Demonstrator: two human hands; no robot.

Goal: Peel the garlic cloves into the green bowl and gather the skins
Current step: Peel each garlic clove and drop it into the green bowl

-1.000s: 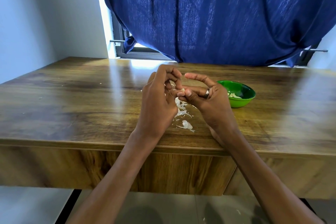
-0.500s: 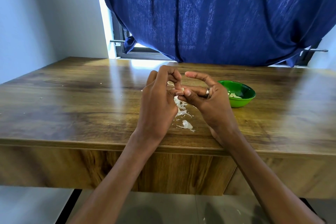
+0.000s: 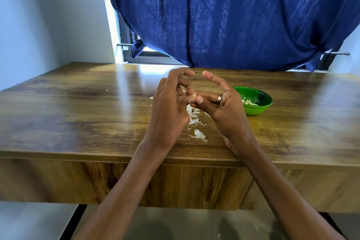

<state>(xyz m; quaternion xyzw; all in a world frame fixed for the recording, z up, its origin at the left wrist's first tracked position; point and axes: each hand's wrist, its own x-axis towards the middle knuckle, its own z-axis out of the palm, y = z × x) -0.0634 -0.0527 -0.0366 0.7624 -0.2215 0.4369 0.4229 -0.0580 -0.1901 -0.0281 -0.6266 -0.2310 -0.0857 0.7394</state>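
Fingertips of the left hand and right hand pinch one garlic clove above loose skins, left of the green bowl.

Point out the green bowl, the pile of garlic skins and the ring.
green bowl [image 3: 262, 94]: head view, inner far wall.
garlic skins [image 3: 198, 134]: head view, largest loose flake.
ring [image 3: 219, 99]: head view, band on right hand.

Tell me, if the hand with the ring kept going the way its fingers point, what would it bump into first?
The right hand points left, toward the left hand. Between them sits the garlic clove both pinch, so it would meet that clove first, then the left hand's fingers. Depth is hard to judge here.
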